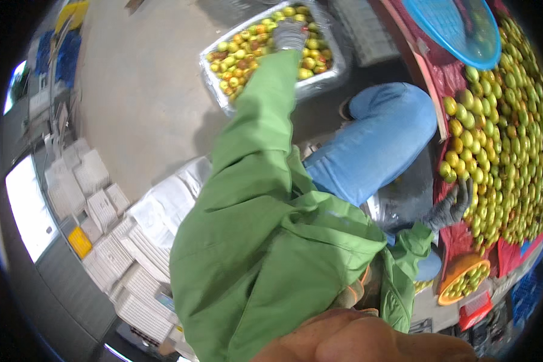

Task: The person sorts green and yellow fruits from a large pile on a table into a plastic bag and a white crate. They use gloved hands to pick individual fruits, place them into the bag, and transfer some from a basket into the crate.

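My left hand (290,35), in a grey glove, reaches into a plastic-lined crate (339,68) of yellow-green and reddish fruits (240,56) that look like jujubes. Its fingers are among the fruits, and their grip is hidden. To the right, a sloping surface covered with red cloth (450,242) carries a broad spread of similar green fruits (502,149). At the near edge of that spread is my right hand (450,210), in a dark grey glove. Its curved fingers are apart, with nothing visible between them.
A blue plastic basket (457,31) sits at the upper end of the spread. Below it stands an orange bowl (445,289) of green fruits, near a red container (476,312). White crates (140,298) are stacked at lower left. My bent knee (402,117) lies between crate and spread.
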The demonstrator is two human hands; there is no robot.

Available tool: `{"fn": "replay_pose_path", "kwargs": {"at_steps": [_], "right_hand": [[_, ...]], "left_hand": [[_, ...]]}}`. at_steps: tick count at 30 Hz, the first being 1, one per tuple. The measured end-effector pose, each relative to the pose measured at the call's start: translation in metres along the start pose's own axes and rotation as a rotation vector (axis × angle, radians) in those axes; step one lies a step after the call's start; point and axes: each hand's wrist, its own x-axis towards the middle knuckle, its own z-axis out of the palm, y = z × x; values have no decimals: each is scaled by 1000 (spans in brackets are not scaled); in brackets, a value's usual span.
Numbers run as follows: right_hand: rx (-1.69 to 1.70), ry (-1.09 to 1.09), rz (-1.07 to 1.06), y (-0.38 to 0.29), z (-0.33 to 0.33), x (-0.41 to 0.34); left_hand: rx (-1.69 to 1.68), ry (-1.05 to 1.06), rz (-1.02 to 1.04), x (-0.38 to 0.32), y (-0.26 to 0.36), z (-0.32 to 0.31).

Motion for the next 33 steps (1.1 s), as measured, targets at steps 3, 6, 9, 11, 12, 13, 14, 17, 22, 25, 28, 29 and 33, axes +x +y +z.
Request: {"fn": "replay_pose_path", "kwargs": {"at_steps": [3, 6, 9, 11, 12, 13, 14, 17, 22, 25, 28, 29, 33], "right_hand": [[20, -68, 129, -1, 1, 1], [6, -96, 63, -2, 9, 2], [98, -81, 167, -6, 15, 3], [116, -78, 158, -10, 18, 4], [93, -94, 133, -12, 19, 4], [59, -118, 83, -15, 20, 5], [9, -145, 41, -17, 20, 6], [43, -125, 73, -23, 21, 7], [201, -65, 203, -26, 18, 6], [129, -75, 132, -23, 14, 6], [34, -74, 70, -17, 10, 7], [23, -73, 65, -15, 9, 7], [-34, -101, -15, -11, 11, 7]], "left_hand": [[-169, 157, -121, -21, 4, 8], [-366, 449, -64, -66, 2, 24], [-518, 336, -241, -117, -31, 32], [-389, 495, -265, -149, -64, 37], [-309, 610, -266, -167, -78, 41], [-298, 567, -250, -173, -92, 44], [-287, 529, -231, -176, -106, 45], [-292, 518, -218, -158, -125, 45], [-199, 540, -126, -82, -129, 18], [-102, 53, -293, -56, -128, 4], [-230, 122, -508, -51, -131, 1], [-247, 170, -606, -50, -134, 1], [-46, -30, -625, -44, -154, 1]]}}
